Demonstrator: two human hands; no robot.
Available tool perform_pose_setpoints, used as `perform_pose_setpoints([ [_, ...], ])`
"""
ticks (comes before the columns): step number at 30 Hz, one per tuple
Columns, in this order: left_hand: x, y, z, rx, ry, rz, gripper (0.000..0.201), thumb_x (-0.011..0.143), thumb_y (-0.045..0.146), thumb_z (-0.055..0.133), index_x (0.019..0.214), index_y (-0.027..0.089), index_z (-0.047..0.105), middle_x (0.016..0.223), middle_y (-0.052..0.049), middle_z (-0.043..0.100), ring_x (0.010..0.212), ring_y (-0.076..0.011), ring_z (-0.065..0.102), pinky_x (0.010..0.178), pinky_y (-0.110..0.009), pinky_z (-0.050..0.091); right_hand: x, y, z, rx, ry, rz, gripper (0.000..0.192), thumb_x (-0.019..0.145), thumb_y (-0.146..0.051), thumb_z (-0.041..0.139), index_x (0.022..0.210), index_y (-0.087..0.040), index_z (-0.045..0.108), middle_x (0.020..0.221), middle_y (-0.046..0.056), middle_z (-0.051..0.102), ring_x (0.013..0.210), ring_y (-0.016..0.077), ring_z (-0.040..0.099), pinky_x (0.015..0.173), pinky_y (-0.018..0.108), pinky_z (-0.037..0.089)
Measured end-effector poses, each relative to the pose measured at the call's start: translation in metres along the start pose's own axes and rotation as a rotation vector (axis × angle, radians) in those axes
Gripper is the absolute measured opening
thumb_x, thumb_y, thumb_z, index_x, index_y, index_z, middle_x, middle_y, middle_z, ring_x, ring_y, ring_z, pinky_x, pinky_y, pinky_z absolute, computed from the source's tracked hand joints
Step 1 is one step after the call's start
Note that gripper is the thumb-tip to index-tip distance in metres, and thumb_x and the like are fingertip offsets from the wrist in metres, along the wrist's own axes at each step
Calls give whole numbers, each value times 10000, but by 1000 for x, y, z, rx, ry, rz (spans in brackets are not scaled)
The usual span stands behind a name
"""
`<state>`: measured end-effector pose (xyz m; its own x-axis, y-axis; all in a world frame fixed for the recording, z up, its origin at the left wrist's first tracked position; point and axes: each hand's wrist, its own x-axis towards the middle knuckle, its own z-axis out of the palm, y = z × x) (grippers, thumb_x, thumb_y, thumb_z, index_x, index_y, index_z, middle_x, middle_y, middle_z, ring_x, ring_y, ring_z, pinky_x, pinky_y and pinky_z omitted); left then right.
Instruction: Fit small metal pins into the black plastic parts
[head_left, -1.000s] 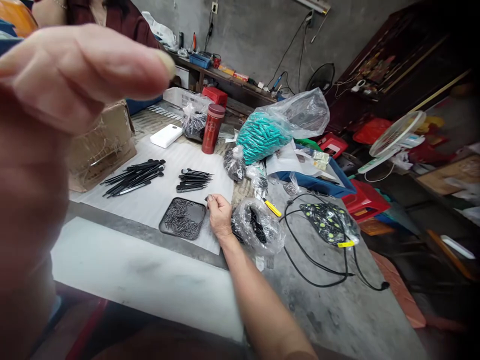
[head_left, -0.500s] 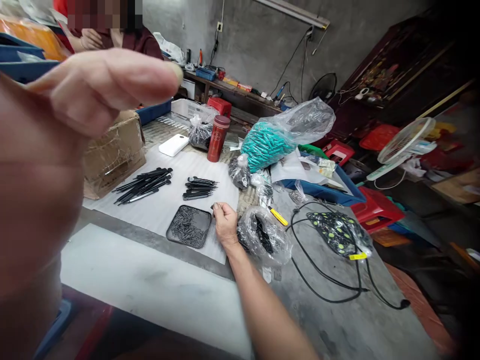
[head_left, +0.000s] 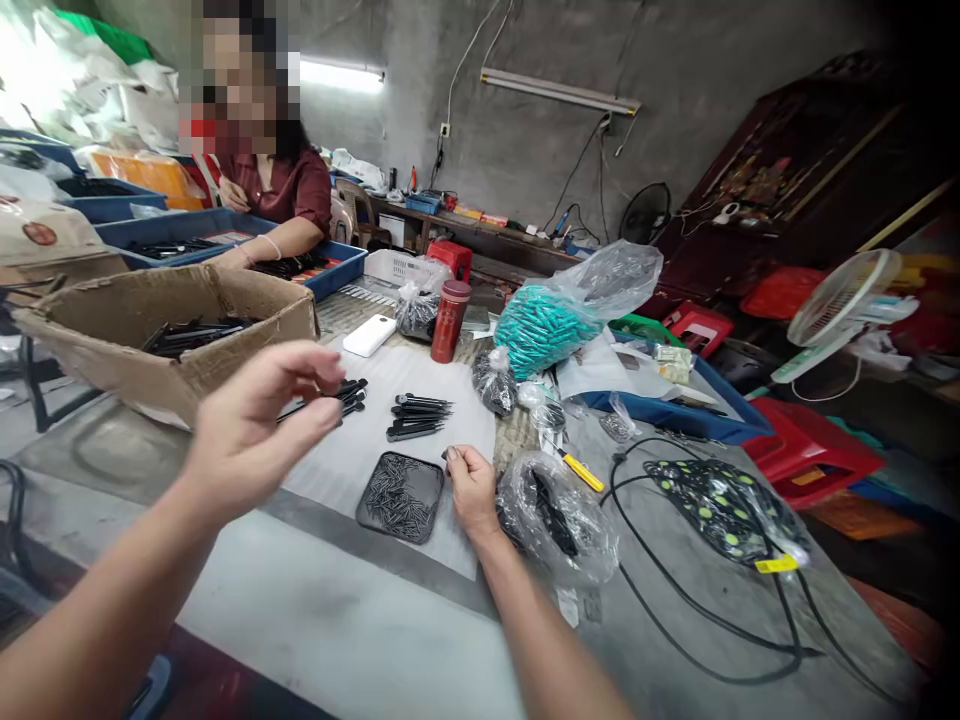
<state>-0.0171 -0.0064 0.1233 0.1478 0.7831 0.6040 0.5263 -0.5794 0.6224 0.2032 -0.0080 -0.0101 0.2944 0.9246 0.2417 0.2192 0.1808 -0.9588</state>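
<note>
My left hand is raised over the left part of the white foam sheet, its fingers apart and nothing between them. It partly covers a pile of slim black tools. To the right of that pile lies a smaller row of black tools. A black tray of small dark pins or screws sits at the sheet's front. Against the tray's right side, my right hand is closed in a pinch, with something small and dark at its fingertips, too small to name.
An open cardboard box of black parts stands left. Beyond it, a co-worker reaches into a blue bin. A red tumbler, a bag of teal pieces, a plastic bag, a yellow-handled tool and black cable lie around.
My left hand has dropped from close in front of the camera to above the sheet, near the pile of tools. The view has shifted; my right hand stays pinched beside the tray.
</note>
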Motion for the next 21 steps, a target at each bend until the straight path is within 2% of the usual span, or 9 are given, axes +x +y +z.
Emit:
perform_pose_setpoints([
  [1, 0, -11, 8, 123, -47, -11, 320, 765, 411, 485, 1005, 205, 532, 969, -34, 582, 767, -168, 552, 664, -275, 450, 0, 0, 0, 3, -3, -2, 282, 745, -389, 443, 563, -174, 448, 490, -55, 320, 484, 94, 299, 473, 223, 272],
  [3, -3, -41, 23, 382, -175, -52, 229, 783, 343, 438, 889, 193, 575, 888, -40, 606, 776, -183, 565, 675, -279, 442, 0, 0, 1, 7, -4, -11, 288, 747, -391, 444, 556, -175, 442, 487, -57, 314, 481, 92, 294, 471, 222, 270],
  [6, -10, -84, 37, 692, -391, -151, 236, 787, 263, 370, 879, 201, 578, 933, -61, 611, 865, -224, 566, 670, -295, 445, 0, 0, 1, 5, -2, -21, 279, 744, -383, 449, 562, -172, 458, 486, -56, 319, 486, 94, 302, 471, 222, 275],
  [8, -17, -103, 40, 786, -478, -202, 253, 793, 251, 347, 887, 191, 574, 944, -78, 606, 881, -241, 563, 664, -313, 447, 0, 1, 2, 3, -2, -22, 270, 743, -373, 451, 565, -171, 465, 486, -54, 323, 487, 96, 305, 468, 223, 276],
  [12, -24, -116, 44, 849, -517, -192, 241, 801, 261, 338, 861, 178, 556, 895, -97, 591, 855, -256, 561, 664, -340, 441, 1, 2, 2, 5, 1, -30, 267, 744, -363, 448, 562, -169, 472, 488, -51, 334, 488, 96, 307, 463, 221, 279],
  [17, -24, -120, 48, 862, -509, -188, 244, 810, 255, 311, 851, 176, 539, 851, -112, 578, 827, -275, 553, 617, -355, 431, 1, 3, 2, 0, -16, -31, 261, 750, -353, 438, 571, -167, 476, 498, -51, 335, 492, 95, 312, 475, 224, 283],
  [21, -27, -119, 49, 863, -474, -160, 250, 805, 268, 329, 904, 174, 539, 896, -118, 578, 877, -279, 537, 686, -364, 429, 2, 1, 2, -9, -25, -26, 258, 755, -356, 427, 578, -172, 460, 509, -52, 329, 498, 98, 313, 488, 228, 280],
])
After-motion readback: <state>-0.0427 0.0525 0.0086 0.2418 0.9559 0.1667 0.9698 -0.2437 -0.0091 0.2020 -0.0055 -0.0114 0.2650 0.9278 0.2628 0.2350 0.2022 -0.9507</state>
